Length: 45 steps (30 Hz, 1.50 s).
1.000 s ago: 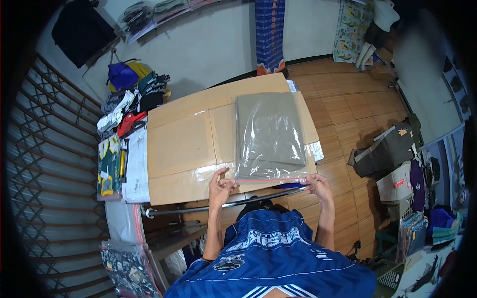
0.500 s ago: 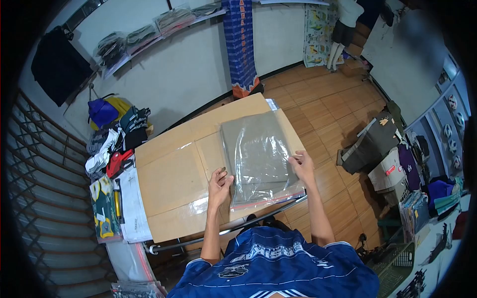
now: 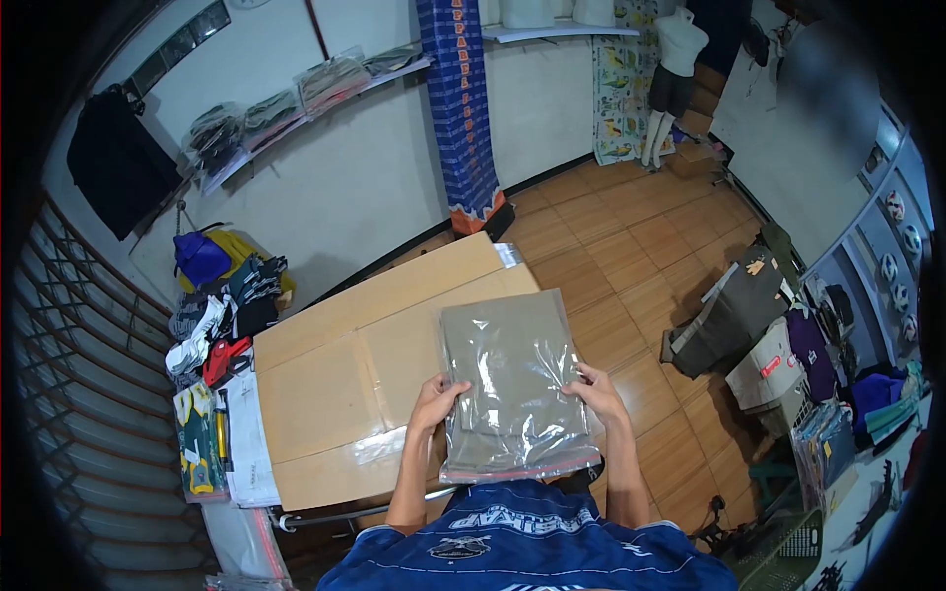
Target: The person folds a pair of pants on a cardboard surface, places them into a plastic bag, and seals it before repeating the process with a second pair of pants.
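A folded grey-green garment lies flat inside a clear plastic bag, whose red-striped edge faces my body. My left hand grips the bag's left side, thumb on top and fingers underneath. On the opposite side, my right hand holds the right edge the same way. Between them the bagged garment is held up close to my chest, over the near right part of the cardboard-topped table. The fingers under the bag are hidden.
Folded jerseys and a red item lie left of the cardboard. Bagged clothes sit on a wall shelf. A blue pillar and a mannequin stand beyond. Clothes and boxes crowd the right side.
Both hands have closed on the sides of the bag. The bagged garment has been lifted and drawn toward my body. My view has tilted up a little.
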Each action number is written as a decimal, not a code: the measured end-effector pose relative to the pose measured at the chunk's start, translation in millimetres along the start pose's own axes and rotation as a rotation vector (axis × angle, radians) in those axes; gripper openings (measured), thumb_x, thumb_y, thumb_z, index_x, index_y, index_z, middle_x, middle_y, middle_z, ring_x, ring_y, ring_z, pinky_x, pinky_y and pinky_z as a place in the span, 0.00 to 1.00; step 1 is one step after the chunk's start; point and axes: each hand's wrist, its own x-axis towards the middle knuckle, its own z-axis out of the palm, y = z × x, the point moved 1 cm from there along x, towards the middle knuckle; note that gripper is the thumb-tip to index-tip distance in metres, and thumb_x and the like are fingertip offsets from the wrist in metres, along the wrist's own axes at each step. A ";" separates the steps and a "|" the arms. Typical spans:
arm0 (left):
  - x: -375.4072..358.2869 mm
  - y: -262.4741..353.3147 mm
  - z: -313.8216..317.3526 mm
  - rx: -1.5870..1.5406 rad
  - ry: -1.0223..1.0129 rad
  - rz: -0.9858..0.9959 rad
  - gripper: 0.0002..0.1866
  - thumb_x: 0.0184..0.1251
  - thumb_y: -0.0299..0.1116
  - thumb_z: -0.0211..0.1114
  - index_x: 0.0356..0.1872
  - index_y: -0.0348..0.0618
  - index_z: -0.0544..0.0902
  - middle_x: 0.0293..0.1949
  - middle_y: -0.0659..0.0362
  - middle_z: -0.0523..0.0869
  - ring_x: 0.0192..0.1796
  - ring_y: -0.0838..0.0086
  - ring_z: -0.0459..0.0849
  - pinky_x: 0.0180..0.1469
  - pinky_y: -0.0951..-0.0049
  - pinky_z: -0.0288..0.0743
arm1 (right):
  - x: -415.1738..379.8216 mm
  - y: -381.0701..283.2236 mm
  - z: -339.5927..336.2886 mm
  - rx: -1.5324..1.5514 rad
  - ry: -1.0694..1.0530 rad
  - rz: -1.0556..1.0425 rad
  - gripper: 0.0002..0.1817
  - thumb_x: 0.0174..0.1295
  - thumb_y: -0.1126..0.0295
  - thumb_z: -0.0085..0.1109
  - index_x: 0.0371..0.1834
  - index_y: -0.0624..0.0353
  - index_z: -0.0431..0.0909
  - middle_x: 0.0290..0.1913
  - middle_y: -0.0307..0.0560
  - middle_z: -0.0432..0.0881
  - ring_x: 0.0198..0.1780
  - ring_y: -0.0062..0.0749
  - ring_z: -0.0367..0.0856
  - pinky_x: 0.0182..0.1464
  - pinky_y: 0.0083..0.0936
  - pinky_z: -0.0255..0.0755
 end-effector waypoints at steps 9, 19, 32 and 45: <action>6.6 40.2 224.9 -0.059 -0.181 0.084 0.13 0.65 0.25 0.68 0.49 0.34 0.82 0.40 0.58 0.89 0.41 0.77 0.85 0.47 0.74 0.80 | -62.4 -21.9 -199.1 0.101 0.131 -0.051 0.31 0.53 0.82 0.69 0.65 0.65 0.79 0.53 0.41 0.86 0.53 0.25 0.83 0.59 0.24 0.76; 55.1 54.4 448.8 -0.112 -0.442 0.156 0.14 0.64 0.24 0.67 0.51 0.37 0.82 0.42 0.65 0.86 0.42 0.82 0.82 0.48 0.77 0.77 | -108.5 -58.6 -397.0 0.061 0.327 -0.033 0.30 0.53 0.83 0.66 0.64 0.64 0.79 0.53 0.41 0.87 0.51 0.23 0.83 0.57 0.23 0.76; 218.2 105.8 498.2 -0.100 -0.369 0.148 0.17 0.63 0.24 0.64 0.54 0.37 0.82 0.42 0.64 0.87 0.42 0.82 0.82 0.48 0.78 0.76 | 58.1 -112.5 -468.2 0.118 0.280 -0.062 0.29 0.54 0.85 0.64 0.63 0.65 0.79 0.51 0.40 0.87 0.50 0.23 0.84 0.56 0.23 0.76; 414.0 223.4 408.9 -0.077 -0.019 0.173 0.17 0.65 0.25 0.67 0.54 0.36 0.81 0.39 0.65 0.86 0.39 0.83 0.80 0.45 0.78 0.75 | 372.4 -228.9 -427.1 0.150 0.007 -0.085 0.27 0.54 0.82 0.62 0.61 0.63 0.80 0.49 0.40 0.87 0.49 0.25 0.83 0.55 0.23 0.76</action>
